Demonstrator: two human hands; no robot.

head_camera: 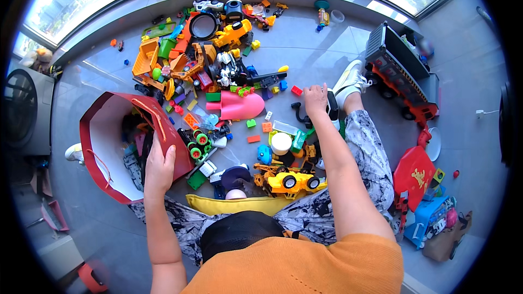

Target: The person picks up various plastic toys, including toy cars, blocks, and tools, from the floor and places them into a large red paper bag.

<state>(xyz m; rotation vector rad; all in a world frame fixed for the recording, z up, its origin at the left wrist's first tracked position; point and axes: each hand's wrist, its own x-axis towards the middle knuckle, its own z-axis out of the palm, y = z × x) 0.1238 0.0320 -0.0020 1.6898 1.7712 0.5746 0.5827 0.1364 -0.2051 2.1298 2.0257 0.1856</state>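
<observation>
My left hand (pixel 160 165) grips the near rim of a red paper gift bag (pixel 179 151), fingers inside and thumb on the outer face. The bag lies on its side with its white-lined mouth towards me, and several toys, among them a grey piece (pixel 132 169), show in it. My right hand (pixel 315 100) is at a black-and-white toy (pixel 333 104) beside my right shoe. Its fingertips are partly hidden, so a firm grasp does not show. Close by are a black hooked piece (pixel 300 112) and a red block (pixel 296 90). A pink toy shovel head (pixel 243 105) lies between my hands.
A large pile of toy vehicles and blocks (pixel 192 57) spreads towards the window ledge. More toys, including a yellow truck (pixel 294 182), lie between my legs near a yellow cushion (pixel 245 204). A big toy truck (pixel 400 73) and a red lid-like panel (pixel 412 175) are at right.
</observation>
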